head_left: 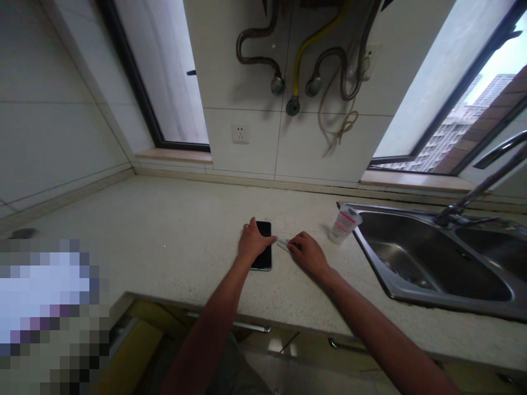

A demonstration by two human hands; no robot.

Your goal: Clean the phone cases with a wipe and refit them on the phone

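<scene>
a dark-screened phone (265, 259) lies flat on the pale tabletop (181, 236), in front of the wall and well to the left of the steel sink (377, 272). the left hand (251, 241) is laid over its left and middle part, the thumb spread away from the fingers and reaching across past the phone's right edge; whether the hand grips the phone or only rests on it, i cannot tell. the right hand (309, 253), just to the right of the phone, has its thumb and fingers pinched on one end of a small, flat, pale strip (283, 244). the strip's free end points at the tip of the left thumb, touching it or just short of it; the view is too small to settle that, or to say what the strip is. the step in hand looks to be steadying the phone while the strip is handled close beside it. as i judge it, the next move calls for a light, sure pinch on the strip and little pressure from the left hand, so that the phone does not slide. the phone's long axis runs from the near edge of the tabletop towards the wall, screen up; which end is its top cannot be told. the strip's long axis slants, from the left thumb down and rightward into the right hand. a translucent cup (345, 224) with pink print stands between the right hand and the sink.
</scene>
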